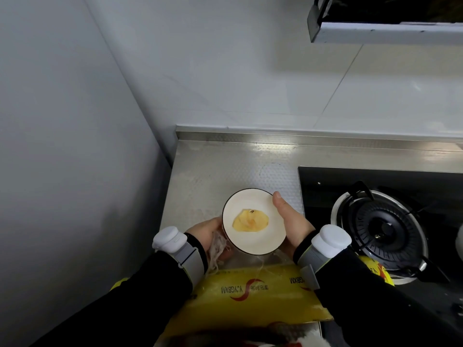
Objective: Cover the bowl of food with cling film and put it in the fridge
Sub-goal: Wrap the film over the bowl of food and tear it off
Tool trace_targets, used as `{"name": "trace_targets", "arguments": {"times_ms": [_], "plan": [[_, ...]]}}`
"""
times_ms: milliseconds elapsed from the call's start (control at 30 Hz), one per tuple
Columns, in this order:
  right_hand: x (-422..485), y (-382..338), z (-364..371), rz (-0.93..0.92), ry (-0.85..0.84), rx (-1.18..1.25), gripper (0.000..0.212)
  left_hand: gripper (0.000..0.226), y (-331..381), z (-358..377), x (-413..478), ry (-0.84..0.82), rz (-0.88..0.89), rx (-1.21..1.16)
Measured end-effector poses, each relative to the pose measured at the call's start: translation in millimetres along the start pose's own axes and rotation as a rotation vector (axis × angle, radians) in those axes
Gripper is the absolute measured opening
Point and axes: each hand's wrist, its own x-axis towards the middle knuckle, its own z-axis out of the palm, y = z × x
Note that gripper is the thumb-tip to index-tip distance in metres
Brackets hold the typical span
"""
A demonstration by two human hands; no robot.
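Observation:
A white bowl (pixel 253 242) with a dark rim holds a piece of yellow food (pixel 250 220) and sits above the steel counter. My left hand (pixel 206 232) cups its left side, with bunched cling film (pixel 218 249) gathered under the fingers. My right hand (pixel 292 221) presses flat against the bowl's right side, thumb along the rim. Whether film lies over the bowl's top I cannot tell. The yellow cling film box (pixel 253 294) lies flat just in front of the bowl, between my forearms.
A black gas hob with a round burner (pixel 385 226) lies right of the bowl. The steel counter (pixel 218 169) ends at a white wall on the left and a tiled wall behind. A range hood (pixel 385 21) hangs at the upper right.

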Motion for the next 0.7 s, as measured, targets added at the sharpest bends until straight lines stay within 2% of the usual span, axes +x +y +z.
{"name": "trace_targets", "arguments": {"times_ms": [100, 167, 233, 333, 500, 600, 700], "plan": [[2.1, -1.3, -0.3, -0.004, 0.010, 0.043, 0.058, 0.028, 6.3, 0.9, -7.3, 0.016, -0.011, -0.023], [4.3, -1.2, -1.4, -0.001, 0.037, 0.062, 0.064, 0.028, 5.9, -4.5, -6.7, 0.018, 0.023, -0.135], [4.6, -1.4, -1.0, 0.004, 0.031, 0.051, 0.058, 0.031, 5.7, -5.5, -6.8, 0.019, 0.061, -0.166], [3.6, -1.0, -1.0, 0.027, 0.012, 0.058, 0.053, 0.038, 3.0, 2.2, -5.3, 0.007, 0.088, -0.134], [2.9, 0.2, -4.1, 0.042, -0.007, 0.066, 0.049, 0.012, 3.2, 4.2, -0.7, 0.096, 0.202, -0.004], [1.8, 0.0, -3.7, 0.027, -0.016, 0.115, 0.055, 0.018, 1.1, -1.1, 6.2, 0.169, 0.276, 0.089], [1.7, 0.2, -2.3, 0.031, -0.035, 0.145, 0.054, 0.021, -0.3, -0.6, 7.6, 0.248, 0.241, 0.150]]}}
